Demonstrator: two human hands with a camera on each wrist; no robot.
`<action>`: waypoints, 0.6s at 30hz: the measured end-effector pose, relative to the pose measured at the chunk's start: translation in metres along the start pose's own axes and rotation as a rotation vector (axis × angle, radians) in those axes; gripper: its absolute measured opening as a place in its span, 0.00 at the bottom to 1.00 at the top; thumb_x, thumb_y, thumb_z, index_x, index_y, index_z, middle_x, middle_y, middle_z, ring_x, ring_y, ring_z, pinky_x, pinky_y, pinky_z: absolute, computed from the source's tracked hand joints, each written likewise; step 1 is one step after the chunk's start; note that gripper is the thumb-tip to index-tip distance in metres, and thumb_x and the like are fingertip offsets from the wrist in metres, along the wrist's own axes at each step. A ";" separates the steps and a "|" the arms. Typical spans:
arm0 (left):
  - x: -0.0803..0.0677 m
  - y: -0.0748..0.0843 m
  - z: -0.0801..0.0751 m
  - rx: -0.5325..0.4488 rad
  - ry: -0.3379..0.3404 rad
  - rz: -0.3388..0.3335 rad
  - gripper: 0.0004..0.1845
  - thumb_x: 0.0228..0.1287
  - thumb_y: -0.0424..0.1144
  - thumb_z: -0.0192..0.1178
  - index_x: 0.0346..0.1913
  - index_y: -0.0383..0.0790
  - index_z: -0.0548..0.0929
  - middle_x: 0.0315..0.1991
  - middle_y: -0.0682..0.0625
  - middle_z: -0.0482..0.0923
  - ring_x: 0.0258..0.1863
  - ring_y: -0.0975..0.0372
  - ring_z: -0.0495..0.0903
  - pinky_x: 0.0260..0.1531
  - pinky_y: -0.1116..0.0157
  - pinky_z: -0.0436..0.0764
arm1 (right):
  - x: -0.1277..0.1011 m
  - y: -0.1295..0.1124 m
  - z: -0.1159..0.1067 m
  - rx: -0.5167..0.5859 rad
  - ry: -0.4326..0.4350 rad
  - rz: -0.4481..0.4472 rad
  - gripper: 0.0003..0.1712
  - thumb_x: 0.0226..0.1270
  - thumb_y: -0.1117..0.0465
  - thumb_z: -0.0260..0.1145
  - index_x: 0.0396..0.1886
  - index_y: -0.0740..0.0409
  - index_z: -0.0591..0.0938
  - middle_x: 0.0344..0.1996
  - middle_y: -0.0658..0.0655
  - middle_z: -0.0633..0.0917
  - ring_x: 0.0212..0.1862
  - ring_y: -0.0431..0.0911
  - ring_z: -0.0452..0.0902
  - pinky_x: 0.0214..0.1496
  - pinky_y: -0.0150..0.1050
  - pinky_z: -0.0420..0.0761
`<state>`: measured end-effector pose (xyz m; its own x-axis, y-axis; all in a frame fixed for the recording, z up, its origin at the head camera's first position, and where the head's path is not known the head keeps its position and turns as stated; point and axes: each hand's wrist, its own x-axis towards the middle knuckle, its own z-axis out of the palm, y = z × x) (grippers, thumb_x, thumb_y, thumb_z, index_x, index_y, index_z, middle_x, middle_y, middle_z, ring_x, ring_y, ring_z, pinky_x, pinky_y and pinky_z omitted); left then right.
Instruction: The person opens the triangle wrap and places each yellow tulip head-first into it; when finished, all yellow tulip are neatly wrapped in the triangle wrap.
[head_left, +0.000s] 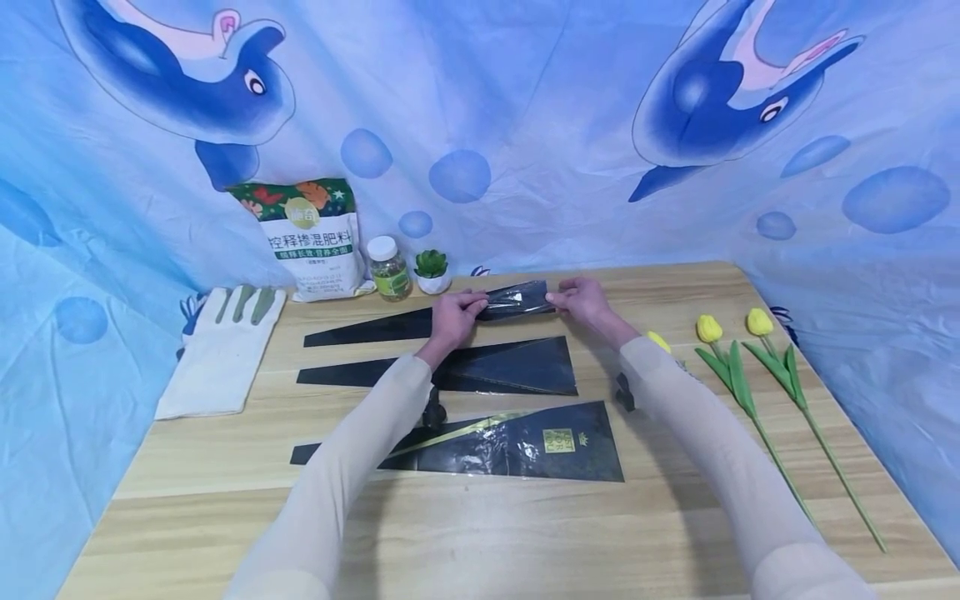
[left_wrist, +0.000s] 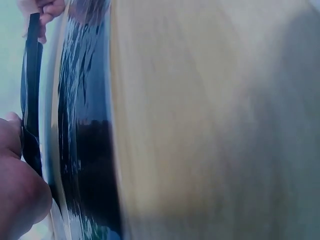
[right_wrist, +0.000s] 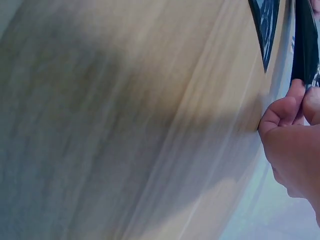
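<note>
Three long, tapered black plastic flower sleeves lie one behind another on the table, narrow ends to the left. At the wide part of the farthest sleeve (head_left: 375,327), my left hand (head_left: 453,319) pinches the film. My right hand (head_left: 585,302) pinches its wide right end between thumb and fingers, as the right wrist view also shows with the black film (right_wrist: 304,45). Between the hands the film looks wrinkled and shiny. Closer to me are the middle sleeve (head_left: 517,367), partly behind my left arm, and the front sleeve (head_left: 495,462), with gold lettering and a gold stripe.
Yellow tulips (head_left: 738,383) with green stems lie at the right, one mostly behind my right forearm. Along the back stand a fertilizer bag (head_left: 318,258), a white-lidded jar (head_left: 390,271) and a small potted succulent (head_left: 432,271). White gloves (head_left: 217,362) lie at the left.
</note>
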<state>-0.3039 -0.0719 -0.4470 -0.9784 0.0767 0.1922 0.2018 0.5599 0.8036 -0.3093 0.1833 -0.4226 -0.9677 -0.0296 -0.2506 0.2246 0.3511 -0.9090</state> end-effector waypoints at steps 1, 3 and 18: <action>0.000 -0.001 -0.001 -0.007 0.002 -0.006 0.09 0.68 0.37 0.66 0.48 0.41 0.90 0.52 0.45 0.84 0.64 0.53 0.75 0.66 0.59 0.70 | 0.000 0.000 0.000 0.017 -0.005 0.004 0.36 0.70 0.63 0.67 0.71 0.73 0.64 0.49 0.67 0.83 0.40 0.48 0.82 0.48 0.38 0.83; 0.000 -0.001 -0.003 -0.021 0.000 -0.018 0.10 0.68 0.37 0.66 0.48 0.41 0.90 0.53 0.45 0.84 0.64 0.53 0.74 0.66 0.59 0.70 | 0.001 -0.001 -0.001 0.040 -0.019 0.014 0.35 0.71 0.64 0.66 0.71 0.73 0.64 0.46 0.66 0.84 0.36 0.45 0.82 0.46 0.35 0.84; -0.004 -0.006 -0.009 -0.075 -0.009 0.048 0.09 0.67 0.35 0.66 0.47 0.37 0.90 0.48 0.44 0.86 0.63 0.51 0.75 0.65 0.58 0.71 | -0.003 -0.006 -0.001 0.058 -0.091 0.001 0.30 0.75 0.64 0.60 0.71 0.70 0.65 0.53 0.67 0.81 0.50 0.52 0.80 0.53 0.38 0.82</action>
<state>-0.3011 -0.0831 -0.4472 -0.9677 0.1102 0.2269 0.2514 0.4920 0.8335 -0.3074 0.1827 -0.4160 -0.9536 -0.1155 -0.2781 0.2340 0.2968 -0.9258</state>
